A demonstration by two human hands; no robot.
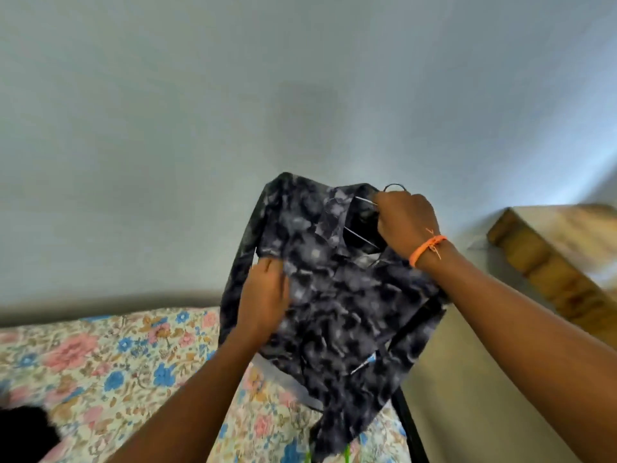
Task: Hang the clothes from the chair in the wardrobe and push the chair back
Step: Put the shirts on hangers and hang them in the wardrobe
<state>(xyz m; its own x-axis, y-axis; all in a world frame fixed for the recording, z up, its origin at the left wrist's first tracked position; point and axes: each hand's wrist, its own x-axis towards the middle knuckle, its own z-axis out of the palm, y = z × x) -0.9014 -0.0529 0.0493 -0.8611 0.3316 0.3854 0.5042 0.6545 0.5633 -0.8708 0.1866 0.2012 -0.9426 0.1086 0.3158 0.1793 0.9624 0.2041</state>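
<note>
Head view
- Right hand [405, 222]: clenched around the neck of the hanger [394, 186], at the collar; the hook sticks out just past the knuckles. An orange band [427, 248] sits on the wrist.
- Left hand [267, 292]: laid on the shoulder of the shirt [337, 312], fingers nearly straight against the cloth. We cannot tell whether the thumb pinches the cloth from behind.
- Shirt: dark and mottled, held up in the air between both hands, its body hanging down below them. The wire shows inside the open collar, next to the right hand.
- Bed [100, 362]: floral sheet, below and to the outer side of the left hand.
- Wooden unit [551, 255]: beyond the right forearm, blurred; we cannot say it is the wardrobe.
- Step: we judge the shirt is being seated on its hanger, the left hand settling the shoulder over the wire.
- Next move: we would need the shoulder square on the hanger, then a turn towards the wardrobe with the hook kept free to catch the rail. Chair and wardrobe rail are not in view.
</note>
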